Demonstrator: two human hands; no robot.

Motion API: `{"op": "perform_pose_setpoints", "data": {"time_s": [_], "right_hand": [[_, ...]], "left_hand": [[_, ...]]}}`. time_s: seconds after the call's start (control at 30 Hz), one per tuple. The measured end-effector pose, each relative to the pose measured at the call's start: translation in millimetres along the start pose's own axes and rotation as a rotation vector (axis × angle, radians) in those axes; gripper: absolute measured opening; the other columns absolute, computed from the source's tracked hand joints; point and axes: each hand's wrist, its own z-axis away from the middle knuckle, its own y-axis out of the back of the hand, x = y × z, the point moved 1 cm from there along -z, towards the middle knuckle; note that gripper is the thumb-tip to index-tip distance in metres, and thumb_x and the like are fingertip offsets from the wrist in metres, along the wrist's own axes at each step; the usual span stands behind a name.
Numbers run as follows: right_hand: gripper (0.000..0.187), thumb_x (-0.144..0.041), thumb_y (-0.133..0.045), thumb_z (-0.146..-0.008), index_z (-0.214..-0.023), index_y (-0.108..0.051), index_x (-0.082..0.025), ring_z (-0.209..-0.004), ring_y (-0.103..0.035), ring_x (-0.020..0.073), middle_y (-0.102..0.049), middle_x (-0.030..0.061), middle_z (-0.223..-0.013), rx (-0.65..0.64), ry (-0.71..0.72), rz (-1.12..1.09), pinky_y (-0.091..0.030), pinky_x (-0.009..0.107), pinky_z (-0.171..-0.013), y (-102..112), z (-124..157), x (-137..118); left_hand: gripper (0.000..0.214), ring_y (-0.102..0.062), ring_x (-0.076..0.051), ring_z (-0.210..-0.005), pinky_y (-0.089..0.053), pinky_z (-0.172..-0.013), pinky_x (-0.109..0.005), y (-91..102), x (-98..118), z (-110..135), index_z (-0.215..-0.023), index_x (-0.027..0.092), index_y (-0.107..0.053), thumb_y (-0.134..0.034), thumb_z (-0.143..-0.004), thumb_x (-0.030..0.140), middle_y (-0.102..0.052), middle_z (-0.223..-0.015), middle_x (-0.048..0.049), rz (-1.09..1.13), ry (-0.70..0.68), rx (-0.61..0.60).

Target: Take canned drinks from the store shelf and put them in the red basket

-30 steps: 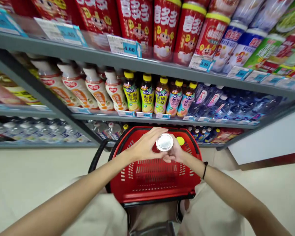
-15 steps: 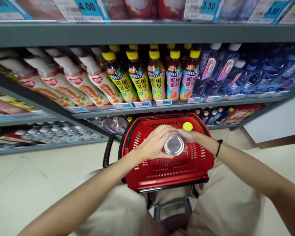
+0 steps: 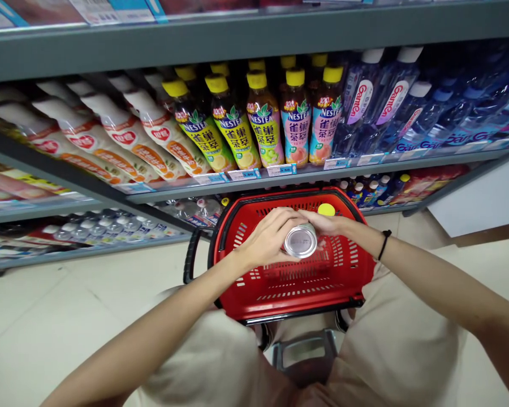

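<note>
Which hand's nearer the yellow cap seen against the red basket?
Right: the right hand is just below the yellow cap in view; the left hand is farther left, on the can.

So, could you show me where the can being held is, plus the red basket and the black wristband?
can (image 3: pixel 301 242): head view, on its round silver end.
red basket (image 3: pixel 288 306): head view, on its bare near wall.
black wristband (image 3: pixel 384 245): head view, on the band's middle.

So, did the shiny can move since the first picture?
Yes. Against the red basket, the can now appears farther from the far rim, toward the near one.
</note>
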Motion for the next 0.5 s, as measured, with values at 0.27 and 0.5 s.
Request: {"op": "perform_pose_setpoints", "data": {"time_s": [0.27,0.5], "right_hand": [[0.089,-0.078,-0.003,-0.101,-0.072,-0.058,-0.015,-0.031,-0.034,0.0091,-0.052,0.0050,-0.046,0.258,-0.123,-0.097,-0.031,0.019,-0.031,-1,7,-25],[0.083,-0.080,-0.023,-0.102,-0.073,-0.063,-0.014,-0.034,-0.045,0.0109,-0.060,0.0078,-0.053,0.456,-0.229,0.097,-0.030,0.021,-0.030,2,-4,-14]], "left_hand": [[0.056,-0.066,-0.032,-0.112,-0.056,-0.099,-0.047,4.5,-23,5,-0.136,0.015,-0.054,-0.075,-0.091,0.040,-0.069,-0.123,-0.0168,-0.125,0.257,0.047],[0.090,-0.069,-0.034,-0.119,-0.055,-0.105,-0.048,-9.0,-30,11,-0.152,0.008,-0.046,-0.082,-0.074,0.034,-0.068,-0.135,-0.0192,0.040,0.717,-0.111]]}}
